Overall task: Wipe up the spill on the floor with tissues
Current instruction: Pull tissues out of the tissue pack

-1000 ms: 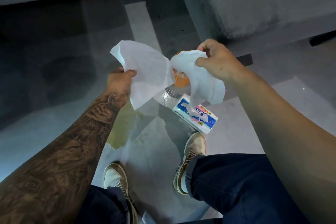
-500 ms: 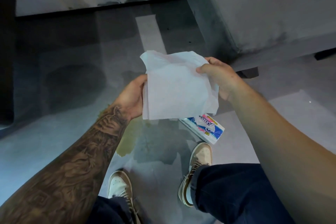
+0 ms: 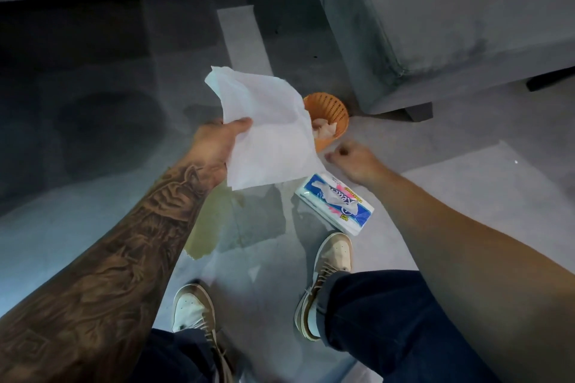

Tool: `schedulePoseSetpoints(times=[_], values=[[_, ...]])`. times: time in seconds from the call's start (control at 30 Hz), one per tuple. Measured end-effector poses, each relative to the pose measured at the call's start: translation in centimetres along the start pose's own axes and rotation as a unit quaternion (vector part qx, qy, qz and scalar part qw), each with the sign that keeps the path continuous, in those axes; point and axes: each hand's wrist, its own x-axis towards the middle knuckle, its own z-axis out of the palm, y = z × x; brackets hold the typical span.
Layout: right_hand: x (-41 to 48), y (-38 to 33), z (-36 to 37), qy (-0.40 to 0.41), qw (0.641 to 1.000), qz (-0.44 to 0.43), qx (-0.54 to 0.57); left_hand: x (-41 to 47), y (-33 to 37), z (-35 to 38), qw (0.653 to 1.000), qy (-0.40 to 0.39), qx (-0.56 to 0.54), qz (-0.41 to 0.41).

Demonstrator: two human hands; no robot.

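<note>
My left hand point(image 3: 217, 146) grips a stack of white tissues point(image 3: 264, 134) by its left edge, thumb on top, holding it above the floor. Below it a yellowish spill point(image 3: 207, 227) spreads on the grey floor, partly hidden by my left forearm. My right hand point(image 3: 353, 162) hangs just above the far end of the blue-and-white tissue pack point(image 3: 336, 205), fingers loosely curled and holding nothing. The pack lies on the floor to the right of the spill, with a tissue sticking out of its slot.
A small orange basket point(image 3: 331, 104) with crumpled tissues inside stands behind the held tissues. A grey sofa point(image 3: 435, 25) and its dark leg point(image 3: 420, 110) fill the upper right. My two shoes point(image 3: 334, 255) are planted near the spill's front edge.
My right hand let go of the tissues and dropped towards the tissue pack. The left hand alone now holds the stack, which moved slightly left, uncovering the orange basket.
</note>
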Motion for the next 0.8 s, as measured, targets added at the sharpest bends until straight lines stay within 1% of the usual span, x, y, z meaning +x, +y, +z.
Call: schedulePoseSetpoints(times=[0.03, 0.07, 0.1, 0.17, 0.2, 0.23, 0.3, 0.37, 0.47, 0.67, 0.8], values=[[0.1, 1.5, 0.9, -0.060, 0.991, 0.010, -0.118, 0.2, 0.0, 0.0, 1.000, 0.008, -0.003, -0.001], [0.4, 2.9, 1.9, -0.118, 0.968, 0.018, -0.219, 0.3, 0.0, 0.1, 1.000, 0.012, -0.006, -0.001], [0.4, 3.9, 3.0, -0.163, 0.944, 0.026, -0.287, 0.4, 0.0, 0.3, 1.000, 0.014, -0.005, -0.001], [0.5, 5.5, 5.3, -0.212, 0.913, 0.038, -0.347, 0.4, 0.0, 0.6, 1.000, 0.012, -0.006, -0.001], [0.3, 6.0, 6.1, -0.222, 0.901, 0.027, -0.373, 0.4, 0.0, 0.8, 1.000, 0.009, -0.007, -0.003], [0.3, 6.5, 6.7, -0.214, 0.893, 0.009, -0.396, 0.3, 0.0, 1.0, 1.000, 0.005, -0.008, -0.007], [0.1, 6.9, 7.0, -0.158, 0.885, -0.031, -0.437, 0.2, 0.0, 1.4, 1.000, -0.004, -0.014, -0.013], [0.4, 6.9, 6.6, -0.111, 0.900, -0.029, -0.421, 0.2, 0.0, 1.5, 1.000, -0.006, -0.012, -0.014], [1.2, 6.5, 5.3, -0.093, 0.926, 0.005, -0.366, 0.4, -0.1, 1.5, 1.000, -0.003, 0.000, -0.014], [1.1, 6.5, 3.5, -0.034, 0.938, -0.008, -0.345, 0.5, -0.2, 1.3, 1.000, -0.001, 0.009, -0.007], [0.9, 6.5, 2.6, 0.014, 0.955, 0.017, -0.297, 0.5, 0.0, 1.3, 1.000, 0.000, 0.005, -0.004]])
